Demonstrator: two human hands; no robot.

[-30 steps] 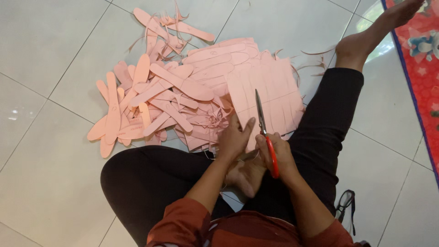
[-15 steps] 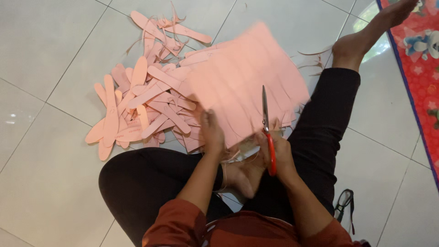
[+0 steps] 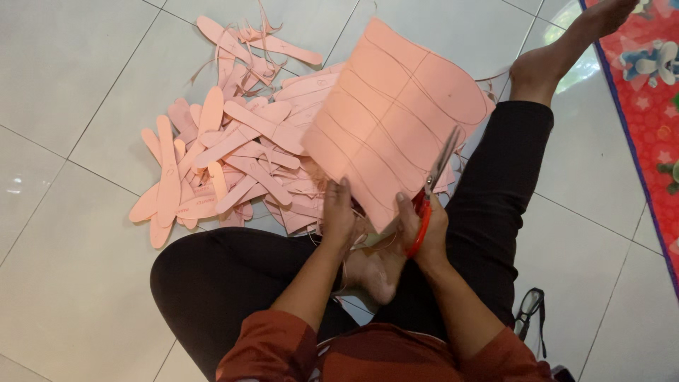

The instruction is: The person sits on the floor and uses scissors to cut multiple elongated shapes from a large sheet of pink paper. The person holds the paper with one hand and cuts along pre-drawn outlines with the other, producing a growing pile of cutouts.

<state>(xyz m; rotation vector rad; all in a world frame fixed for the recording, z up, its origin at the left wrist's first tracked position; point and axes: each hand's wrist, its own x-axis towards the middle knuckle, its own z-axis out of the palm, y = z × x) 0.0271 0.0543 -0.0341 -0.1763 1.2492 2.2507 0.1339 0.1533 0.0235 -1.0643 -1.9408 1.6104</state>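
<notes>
Seated on the white tiled floor (image 3: 64,106), I hold a pink foam sheet (image 3: 392,106) marked with dark curved lines, lifted and tilted up in front of me. My left hand (image 3: 338,212) pinches the sheet's near edge, fingers closed on it. My right hand (image 3: 424,223) is clamped around the red handles of a pair of scissors (image 3: 429,192), whose blades point up and away, parted a little at the sheet's right edge, though I cannot tell whether they touch the foam. Just beyond and to the left of my hands lies a heap of pink cut-out strips (image 3: 226,152), long and rounded at the ends, spread over the tiles, with thin trimmings at its far side. My legs in black trousers (image 3: 212,276) frame the scene, one knee bent near, the other leg stretched to the far right, its bare foot (image 3: 559,49) beside a red patterned mat (image 3: 651,99). Black-framed glasses (image 3: 527,311) rest on the floor at my right side.
</notes>
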